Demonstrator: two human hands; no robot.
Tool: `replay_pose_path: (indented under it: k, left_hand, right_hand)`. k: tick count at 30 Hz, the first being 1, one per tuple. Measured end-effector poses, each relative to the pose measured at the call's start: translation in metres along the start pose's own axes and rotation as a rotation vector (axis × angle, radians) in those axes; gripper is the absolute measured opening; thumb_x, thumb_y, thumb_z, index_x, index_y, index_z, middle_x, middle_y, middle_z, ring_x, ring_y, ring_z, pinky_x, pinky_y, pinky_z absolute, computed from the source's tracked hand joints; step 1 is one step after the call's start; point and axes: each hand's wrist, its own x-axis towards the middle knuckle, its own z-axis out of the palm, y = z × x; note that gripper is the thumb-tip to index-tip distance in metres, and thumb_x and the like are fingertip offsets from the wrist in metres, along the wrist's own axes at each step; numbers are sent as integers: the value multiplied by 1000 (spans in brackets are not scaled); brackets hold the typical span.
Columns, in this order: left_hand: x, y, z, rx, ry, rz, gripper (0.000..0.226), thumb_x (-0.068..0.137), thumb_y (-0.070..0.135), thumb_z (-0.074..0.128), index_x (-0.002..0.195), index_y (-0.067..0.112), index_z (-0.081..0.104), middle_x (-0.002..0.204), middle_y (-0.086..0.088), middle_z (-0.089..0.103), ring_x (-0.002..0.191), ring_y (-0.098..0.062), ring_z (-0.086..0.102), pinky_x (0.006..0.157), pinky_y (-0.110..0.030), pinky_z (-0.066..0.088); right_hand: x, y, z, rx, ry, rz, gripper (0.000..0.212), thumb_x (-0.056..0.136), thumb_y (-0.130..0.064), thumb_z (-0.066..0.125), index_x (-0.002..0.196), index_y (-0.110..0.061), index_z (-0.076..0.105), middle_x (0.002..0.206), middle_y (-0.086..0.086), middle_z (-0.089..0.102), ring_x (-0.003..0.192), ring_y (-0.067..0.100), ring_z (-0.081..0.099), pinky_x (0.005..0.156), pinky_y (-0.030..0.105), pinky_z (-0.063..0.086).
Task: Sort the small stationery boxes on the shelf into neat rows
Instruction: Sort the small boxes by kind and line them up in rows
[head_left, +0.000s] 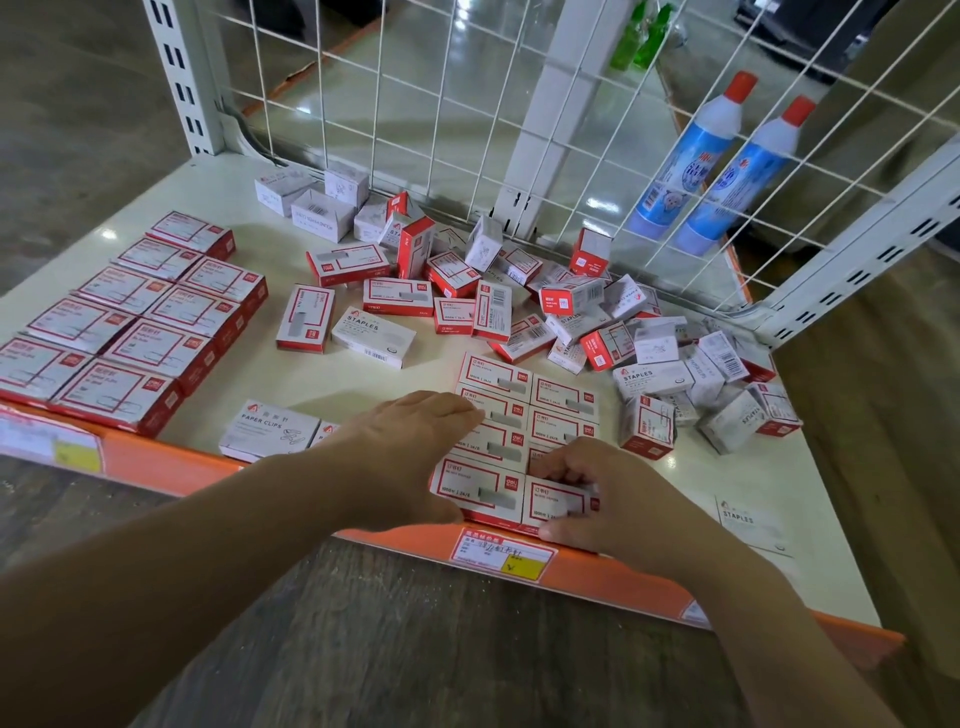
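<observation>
At shelf front, boxes (498, 415) lengthwise left-right.

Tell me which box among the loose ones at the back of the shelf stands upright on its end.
The red and white box near the wire grid, just behind the flat-lying boxes in the middle. It stands tall on its short end, while its neighbours lie flat or tumbled.

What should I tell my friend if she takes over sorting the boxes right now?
Left hand: flat, pressing the left side of the staple block.
Right hand: fingers curled on the block's front right box.
Done: that two-column block at the front edge, and the bigger red boxes in rows at left.
Left: the jumbled pile by the wire grid, loose boxes mid-shelf, the paper clips box and a lone staples box far right.
</observation>
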Motion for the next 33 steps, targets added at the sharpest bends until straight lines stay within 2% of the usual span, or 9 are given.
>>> replay_pose_path:
  k: [3,8,12,15,19,22,25,29,33]
  left_hand:
    - [0,0,0,-1,-3,-2,90,81,52,61,148,29,6,154,14,12,142,-10,9,115,-31,10]
    - [0,1,0,-1,-4,-12,90,81,51,62,148,29,6,154,13,11,142,-10,9,115,-32,11]
    - [0,2,0,3,-5,-11,89,81,51,62,148,31,7,155,14,9,143,-10,7,115,-33,10]
    - [0,2,-1,1,10,1,89,81,52,62,148,32,8,155,15,9,142,-9,6,115,-33,10]
    - [0,4,-1,-1,28,24,87,81,54,60,148,33,9,155,14,9,142,-8,6,115,-31,10]
    - [0,5,-1,-11,37,17,83,82,56,58,147,34,11,154,15,11,142,-9,8,115,-32,11]
    - [1,6,-4,-34,97,-5,70,87,53,52,146,34,19,152,15,20,140,-9,16,113,-30,17]
    - [1,2,-11,-78,235,-53,46,94,41,45,137,30,37,139,13,41,124,-9,40,100,-25,36]
    - [3,-9,-14,-52,294,-162,38,96,40,40,132,28,43,133,10,46,119,-10,45,95,-25,40]
  right_hand:
    - [0,0,0,-4,-1,-2,39,79,-27,71,110,-34,50,100,-25,42,89,-5,46,70,3,39]
    - [1,0,1,2,2,4,37,78,-29,71,102,-39,45,95,-30,41,83,-8,47,68,3,40]
    - [0,-1,1,-31,6,2,39,79,-30,70,111,-36,48,100,-26,42,84,-7,47,65,1,39]
    - [0,0,-2,-21,5,12,44,79,-28,71,118,-33,51,105,-23,43,92,-5,47,73,4,40]
    - [-1,-1,-5,3,-6,25,41,79,-25,71,116,-29,54,107,-20,46,100,0,48,85,13,43]
    - [-1,-1,-6,5,21,17,35,81,-23,69,110,-33,53,103,-22,46,92,-3,49,76,6,42]
    - [3,1,-9,-14,84,-16,30,85,-21,64,112,-32,54,103,-20,47,85,-7,46,67,2,40]
    - [17,-1,-11,-47,156,-39,27,90,-23,56,116,-27,56,106,-17,52,88,-5,48,67,6,38]
    - [39,-5,-7,-106,265,-15,27,91,-23,51,117,-27,58,107,-11,58,90,2,51,73,15,41]
